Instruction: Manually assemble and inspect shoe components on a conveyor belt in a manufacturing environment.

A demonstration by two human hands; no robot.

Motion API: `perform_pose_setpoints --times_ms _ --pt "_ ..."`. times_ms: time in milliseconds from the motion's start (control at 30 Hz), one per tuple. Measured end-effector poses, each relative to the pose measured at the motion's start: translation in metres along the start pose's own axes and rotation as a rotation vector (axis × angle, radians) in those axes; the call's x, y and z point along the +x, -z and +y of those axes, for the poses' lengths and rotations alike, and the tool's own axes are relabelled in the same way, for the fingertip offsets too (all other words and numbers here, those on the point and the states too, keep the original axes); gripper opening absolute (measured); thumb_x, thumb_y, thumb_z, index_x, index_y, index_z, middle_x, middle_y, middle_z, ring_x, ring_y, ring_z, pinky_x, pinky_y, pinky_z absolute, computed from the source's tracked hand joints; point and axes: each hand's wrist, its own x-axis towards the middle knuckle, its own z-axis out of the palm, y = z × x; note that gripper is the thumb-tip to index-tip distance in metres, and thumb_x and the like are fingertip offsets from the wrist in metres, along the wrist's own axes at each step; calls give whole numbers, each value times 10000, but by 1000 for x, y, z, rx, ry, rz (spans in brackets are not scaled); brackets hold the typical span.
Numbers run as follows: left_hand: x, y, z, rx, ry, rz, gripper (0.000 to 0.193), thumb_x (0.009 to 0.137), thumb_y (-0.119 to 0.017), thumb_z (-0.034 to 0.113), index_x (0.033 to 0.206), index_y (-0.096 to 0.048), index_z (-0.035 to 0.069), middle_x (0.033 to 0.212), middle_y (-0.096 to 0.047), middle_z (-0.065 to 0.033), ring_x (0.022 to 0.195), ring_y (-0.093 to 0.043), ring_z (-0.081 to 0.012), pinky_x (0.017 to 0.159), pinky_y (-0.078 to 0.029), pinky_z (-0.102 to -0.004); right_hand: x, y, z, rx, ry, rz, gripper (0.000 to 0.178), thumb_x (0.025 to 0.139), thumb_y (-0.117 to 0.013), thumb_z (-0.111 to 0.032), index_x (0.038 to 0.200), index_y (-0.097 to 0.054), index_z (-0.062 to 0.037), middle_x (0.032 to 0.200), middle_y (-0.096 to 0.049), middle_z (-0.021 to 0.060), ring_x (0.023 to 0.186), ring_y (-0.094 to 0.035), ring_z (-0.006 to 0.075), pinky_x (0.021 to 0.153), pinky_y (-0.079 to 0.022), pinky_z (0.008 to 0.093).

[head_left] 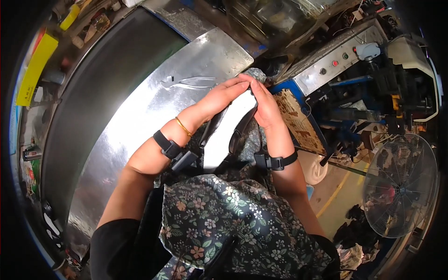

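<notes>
A black shoe with a long white bottom (227, 128) lies bottom up in front of my body, narrow in the middle. My left hand (226, 95) wraps round the far end from the left, its fingers pressed against the edge. From the right, my right hand (264, 105) closes on the same end, and the fingertips of both hands meet over it. Under the shoe shows a crumpled grey covering (255, 135); what supports it is hidden. Silver pliers (191, 82) lie on the shiny metal tabletop (140, 109), left of my left hand.
Beyond the tabletop at left curves a dark conveyor belt (112, 60). A control panel (336, 65) with buttons stands at far right, above a rusty plate (298, 121). A round caged fan (401, 186) is at right. A yellow box (37, 70) sits at far left.
</notes>
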Motion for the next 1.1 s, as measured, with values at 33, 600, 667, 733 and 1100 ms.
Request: perform_pose_setpoints --times_ms 33,600,667,733,1100 --pt "-2 0 0 4 0 2 485 1008 -553 342 1365 -511 16 1282 -590 -72 1185 -524 -152 1023 -409 -285 1 0 1 3 2 -3 436 1061 -425 -350 1310 -556 -17 1267 -590 82 1176 -537 195 1035 -397 318" --pt "0 21 6 118 70 -147 576 941 -664 226 1445 -428 77 1226 -594 -55 1118 -547 -124 970 -454 -268 -28 -8 -9 -300 150 -16 522 957 -587 -128 1439 -416 -24 1455 -440 79 1345 -397 198 1130 -280 334" --pt "-7 16 9 63 50 -119 708 845 -765 186 1452 -414 86 1239 -584 -59 1125 -553 -138 976 -461 -288 -30 -7 -16 -395 181 -111 638 891 -663 -85 1459 -380 -17 1471 -412 77 1362 -377 200 1138 -272 335" --pt "-9 6 14 368 -112 -6 735 773 -833 253 1391 -477 74 1254 -590 -94 1137 -556 -171 983 -457 -309 -29 -8 -19 -293 159 -134 710 848 -688 -61 1478 -362 -24 1472 -408 95 1372 -371 206 1146 -269 349" --pt "-13 71 4 1226 -310 39 669 825 -716 458 1330 -537 57 1459 -424 -230 1369 -339 -461 1137 -253 -558 -160 107 -31 191 -670 341 545 850 -664 -257 1302 -549 24 1231 -650 144 1094 -652 290 958 -538 408"
